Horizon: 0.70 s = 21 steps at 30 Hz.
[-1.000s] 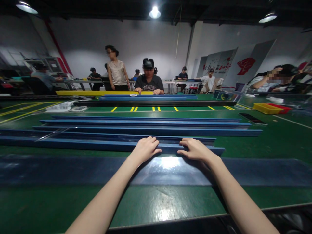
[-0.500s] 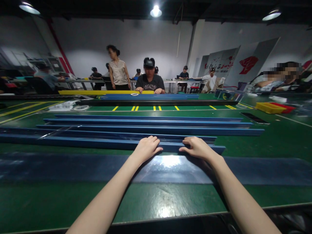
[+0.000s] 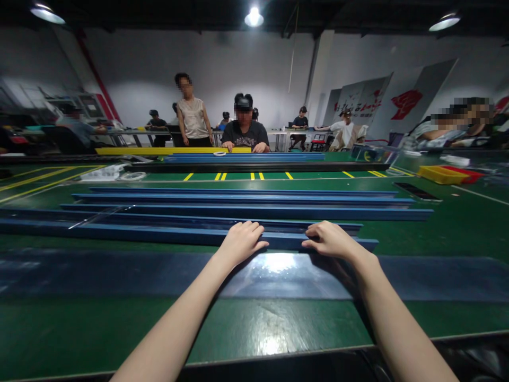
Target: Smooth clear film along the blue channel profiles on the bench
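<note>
A long blue channel profile (image 3: 159, 233) lies across the green table, its open side up. My left hand (image 3: 243, 239) grips its near wall, fingers over the top edge and thumb on the near face. Further right, my right hand (image 3: 326, 239) holds the same wall in a similar pinch. Closer to me a wide, flat dark-blue strip (image 3: 421, 276) with a glossy surface lies below both hands. More blue profiles (image 3: 278, 213) rest parallel just beyond the held one. A strip of clear film (image 3: 99, 216) crosses the held profile on the left.
A phone (image 3: 417, 191) lies at the right, with a yellow tray (image 3: 443, 174) behind it. Across the table are a black profile (image 3: 254, 167) and a yellow profile (image 3: 170, 150). A co-worker (image 3: 244, 132) sits opposite; another person (image 3: 194, 119) stands behind.
The held blue profile has slid a little to the right, its right end now further along. Both hands moved right with it, the right hand more. The standing person's head has turned.
</note>
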Tool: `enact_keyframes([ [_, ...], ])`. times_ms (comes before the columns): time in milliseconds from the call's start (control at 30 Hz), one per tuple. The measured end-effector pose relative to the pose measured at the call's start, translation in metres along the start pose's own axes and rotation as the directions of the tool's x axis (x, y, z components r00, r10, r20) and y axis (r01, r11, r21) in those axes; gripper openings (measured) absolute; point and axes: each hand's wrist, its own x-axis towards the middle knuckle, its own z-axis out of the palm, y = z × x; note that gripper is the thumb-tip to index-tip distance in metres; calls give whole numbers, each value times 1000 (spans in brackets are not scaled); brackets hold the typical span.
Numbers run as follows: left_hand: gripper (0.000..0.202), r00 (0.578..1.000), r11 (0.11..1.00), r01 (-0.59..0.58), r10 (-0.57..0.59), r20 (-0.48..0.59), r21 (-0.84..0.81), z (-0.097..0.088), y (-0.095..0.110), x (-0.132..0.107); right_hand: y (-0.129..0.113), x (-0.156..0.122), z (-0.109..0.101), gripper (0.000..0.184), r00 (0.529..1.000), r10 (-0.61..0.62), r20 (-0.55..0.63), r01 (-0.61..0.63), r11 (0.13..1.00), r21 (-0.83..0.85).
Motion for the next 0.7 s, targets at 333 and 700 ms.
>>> enact_keyframes([
  [333, 23, 1000, 999, 7, -6, 30, -32, -1, -1, 2, 6, -3, 0, 32, 999, 43, 0, -43, 999, -3],
  [700, 24, 997, 999, 26, -24, 69, -40, -2, 0, 2, 6, -2, 1, 35, 998, 67, 12, -67, 998, 14],
])
